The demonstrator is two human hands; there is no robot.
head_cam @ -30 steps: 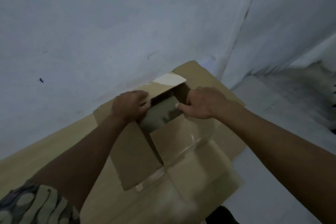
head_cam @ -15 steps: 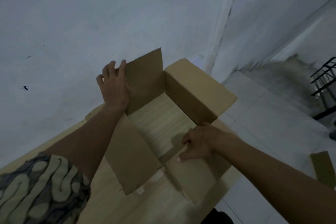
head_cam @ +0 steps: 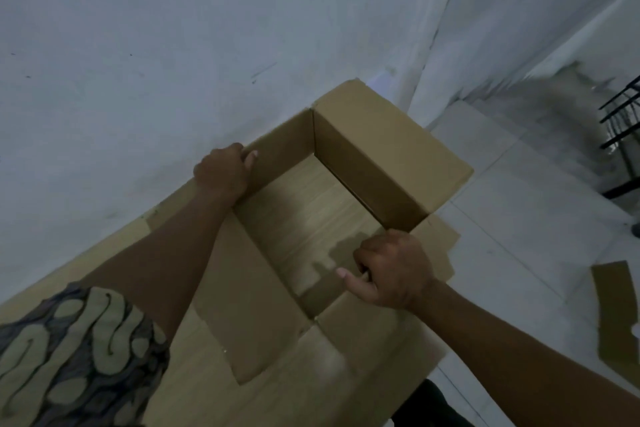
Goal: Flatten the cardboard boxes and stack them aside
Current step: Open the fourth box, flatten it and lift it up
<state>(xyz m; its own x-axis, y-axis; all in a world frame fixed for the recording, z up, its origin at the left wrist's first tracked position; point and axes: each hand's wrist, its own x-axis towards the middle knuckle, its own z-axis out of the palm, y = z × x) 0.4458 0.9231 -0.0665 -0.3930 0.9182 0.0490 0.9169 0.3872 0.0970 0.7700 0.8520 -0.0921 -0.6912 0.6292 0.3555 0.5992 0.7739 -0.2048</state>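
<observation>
A brown cardboard box (head_cam: 388,152) stands opened on a light wooden table (head_cam: 194,388), with no bottom: the wood shows through its square opening. Its flaps lie spread outward on the near sides. My left hand (head_cam: 223,173) grips the top edge of the far-left wall next to the white wall. My right hand (head_cam: 391,270) grips the top edge of the near-right wall, thumb pointing into the opening.
A white wall (head_cam: 173,45) runs close behind the box. Right of the table is a pale tiled floor (head_cam: 519,225). A flat cardboard piece (head_cam: 614,315) lies on the floor at the right edge. A black metal rack (head_cam: 623,135) stands at far right.
Both flaps are folded out and the box stands as an open tube. My left hand dropped from the raised flap to the wall's edge; my right hand curled round the near wall.
</observation>
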